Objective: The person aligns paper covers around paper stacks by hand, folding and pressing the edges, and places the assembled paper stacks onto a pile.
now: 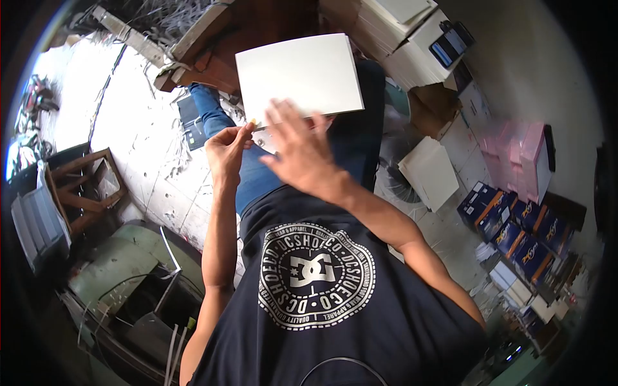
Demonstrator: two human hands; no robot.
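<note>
A stack of white paper sheets [299, 74] lies in front of me above my lap, its near edge toward me. At its near left corner my left hand [226, 149] is closed, thumb and fingers pinching the paper's corner. A small yellowish spot shows at those fingertips, too small to make out. My right hand [296, 145] is over the near edge of the stack, fingers apart and blurred by motion, with nothing seen in it. Whether its fingertips touch the paper I cannot tell.
Tall stacks of cream paper [418, 61] stand at the upper right, a phone [449, 45] on them. Further right are a pink-wrapped bundle [515, 161] and blue boxes [508, 222]. A wooden frame [87, 190] and a green machine [122, 264] are at left.
</note>
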